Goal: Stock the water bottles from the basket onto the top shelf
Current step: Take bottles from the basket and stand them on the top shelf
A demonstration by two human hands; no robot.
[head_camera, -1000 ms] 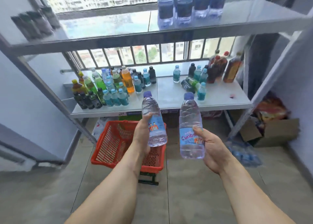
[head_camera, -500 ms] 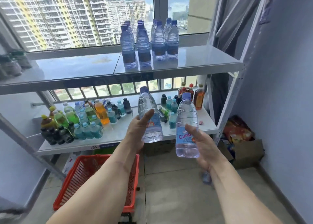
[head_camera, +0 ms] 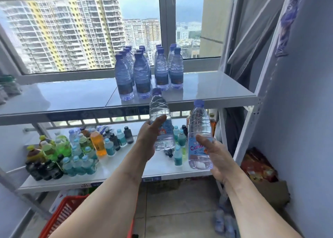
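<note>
My left hand [head_camera: 148,138] grips a clear water bottle [head_camera: 159,110] with a blue cap, held upright just below the front edge of the top shelf [head_camera: 207,92]. My right hand [head_camera: 219,158] grips a second water bottle [head_camera: 199,122] with a blue label, upright and a little lower, to the right. Several water bottles [head_camera: 142,75] stand grouped on the top shelf before the window. The red basket [head_camera: 64,218] sits on the floor at the lower left, partly hidden by my left arm.
The lower shelf [head_camera: 126,173] holds many coloured drink bottles [head_camera: 72,153]. A shelf upright [head_camera: 252,122] stands to the right, with a cardboard box and snack bags [head_camera: 257,167] on the floor beyond. More bottles [head_camera: 223,219] lie on the floor.
Both hands have lifted their bottles toward the top shelf. My view has tilted up, so the basket has dropped to the bottom edge and the window fills the top.
</note>
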